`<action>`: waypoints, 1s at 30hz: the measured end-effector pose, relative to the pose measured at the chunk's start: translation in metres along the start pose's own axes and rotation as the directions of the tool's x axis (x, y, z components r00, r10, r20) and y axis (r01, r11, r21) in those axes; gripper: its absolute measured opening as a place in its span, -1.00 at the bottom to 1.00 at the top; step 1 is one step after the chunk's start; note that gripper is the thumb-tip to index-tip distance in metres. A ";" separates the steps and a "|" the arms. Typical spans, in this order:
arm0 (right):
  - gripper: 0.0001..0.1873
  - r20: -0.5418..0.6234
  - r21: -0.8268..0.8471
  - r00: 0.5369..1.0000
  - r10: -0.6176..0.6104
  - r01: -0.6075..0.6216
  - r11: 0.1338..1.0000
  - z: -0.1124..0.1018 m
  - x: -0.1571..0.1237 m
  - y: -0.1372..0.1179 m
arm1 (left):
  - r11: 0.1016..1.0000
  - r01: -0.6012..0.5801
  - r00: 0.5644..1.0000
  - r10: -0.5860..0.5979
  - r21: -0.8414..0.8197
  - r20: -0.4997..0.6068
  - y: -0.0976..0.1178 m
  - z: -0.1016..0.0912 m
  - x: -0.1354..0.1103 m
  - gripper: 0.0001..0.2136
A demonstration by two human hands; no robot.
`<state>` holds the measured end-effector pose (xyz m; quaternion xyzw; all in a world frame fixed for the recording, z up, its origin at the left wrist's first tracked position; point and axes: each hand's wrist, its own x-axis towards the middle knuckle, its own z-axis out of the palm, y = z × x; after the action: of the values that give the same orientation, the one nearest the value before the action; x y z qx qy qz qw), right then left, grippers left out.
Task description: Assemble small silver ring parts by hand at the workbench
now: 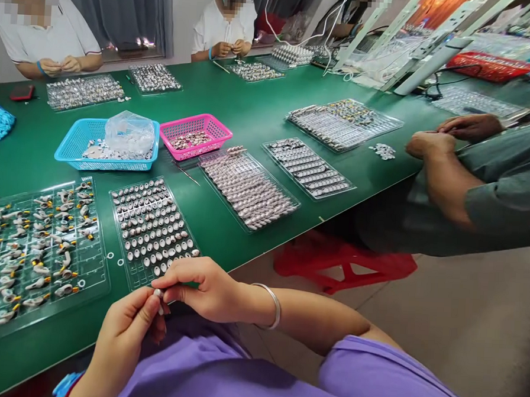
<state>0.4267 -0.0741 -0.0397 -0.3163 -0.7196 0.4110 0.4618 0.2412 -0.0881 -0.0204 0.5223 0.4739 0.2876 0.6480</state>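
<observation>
Right at the table's near edge, the left hand and right hand meet, fingertips of both pinched together on one small silvery part; it sits between the two hands, just in front of the clear tray of silver pieces; a bangle rings the right wrist; further left lies a tray of orange-tipped parts; across the green table a co-worker's hands work close together.
</observation>
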 end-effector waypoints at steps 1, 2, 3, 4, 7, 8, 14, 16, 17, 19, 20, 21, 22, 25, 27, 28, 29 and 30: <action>-0.84 -0.009 -0.003 1.000 -0.014 0.014 1.000 0.001 -0.001 0.001 | 1.000 0.001 1.000 -0.001 -0.001 0.003 0.000 0.001 0.000 -0.59; -0.83 -0.019 -0.006 0.999 -0.026 0.026 1.000 0.002 -0.001 0.002 | 1.000 0.001 1.000 -0.001 -0.008 0.005 0.001 0.001 0.001 -0.59; -0.82 -0.031 -0.010 0.999 -0.035 0.035 0.999 0.003 -0.002 0.002 | 1.000 0.002 1.000 -0.002 -0.011 0.006 0.001 0.002 0.001 -0.60; -0.82 -0.041 -0.013 0.998 -0.041 0.041 0.999 0.004 -0.003 0.003 | 1.000 0.000 1.000 0.000 0.000 0.004 0.001 0.002 0.001 -0.61; -0.81 -0.074 -0.010 0.996 -0.040 0.039 0.999 0.007 -0.006 0.004 | 0.984 -0.071 0.996 0.078 0.165 -0.036 0.001 0.003 -0.001 -0.65; -0.81 -0.084 0.001 0.996 -0.041 0.041 0.999 0.008 -0.007 0.004 | 0.961 -0.110 0.991 0.127 0.253 -0.049 0.002 0.003 -0.002 -0.67; -0.80 -0.115 0.110 0.993 0.000 0.013 0.994 0.012 -0.016 0.006 | 0.864 -0.202 0.977 0.208 0.461 0.038 0.004 0.003 -0.003 -0.71; -0.80 -0.122 0.138 0.992 0.025 -0.008 0.990 0.014 -0.019 0.008 | 0.883 -0.175 0.984 0.166 0.436 0.060 0.003 0.002 -0.003 -0.69; -0.79 -0.126 0.150 0.992 0.033 -0.014 0.989 0.014 -0.020 0.008 | 0.897 -0.153 0.988 0.137 0.414 0.066 0.003 0.002 -0.002 -0.68; -0.79 -0.122 0.160 0.992 0.038 -0.018 0.987 0.016 -0.021 0.010 | 0.931 -0.094 0.994 0.068 0.352 0.084 0.001 0.000 -0.002 -0.64; -0.79 -0.120 0.159 0.992 0.034 -0.014 0.987 0.017 -0.022 0.011 | 0.946 -0.061 0.995 0.034 0.319 0.090 0.000 0.000 -0.002 -0.63; -0.79 -0.119 0.156 0.993 0.026 -0.008 0.988 0.018 -0.023 0.012 | 0.957 -0.030 0.996 0.003 0.289 0.094 -0.001 -0.001 -0.003 -0.61; -0.79 -0.120 0.151 0.993 0.017 0.001 0.989 0.019 -0.023 0.012 | 0.965 -0.005 0.995 -0.021 0.263 0.094 -0.002 -0.002 -0.003 -0.59; -0.79 -0.139 0.142 0.990 -0.010 0.030 0.989 0.022 -0.025 0.013 | 0.977 0.046 0.994 -0.066 0.209 0.090 -0.007 -0.003 -0.005 -0.56; -0.80 -0.148 0.136 0.989 -0.009 0.029 0.990 0.023 -0.026 0.013 | 0.980 0.056 0.993 -0.075 0.192 0.091 -0.008 -0.003 -0.005 -0.55; -0.80 -0.151 0.133 0.989 -0.006 0.026 0.991 0.023 -0.026 0.012 | 0.980 0.054 0.993 -0.073 0.193 0.091 -0.009 -0.003 -0.005 -0.55; -0.80 -0.150 0.128 0.989 -0.004 0.024 0.991 0.022 -0.026 0.011 | 0.979 0.047 0.994 -0.066 0.199 0.089 -0.009 -0.003 -0.005 -0.56; -0.80 -0.149 0.123 0.989 -0.008 0.026 0.992 0.022 -0.026 0.010 | 0.977 0.035 0.995 -0.055 0.208 0.089 -0.008 -0.003 -0.005 -0.56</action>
<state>0.4169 -0.0973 -0.0643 -0.3103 -0.6589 0.4265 0.5363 0.2355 -0.0939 -0.0264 0.5888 0.4819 0.1971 0.6183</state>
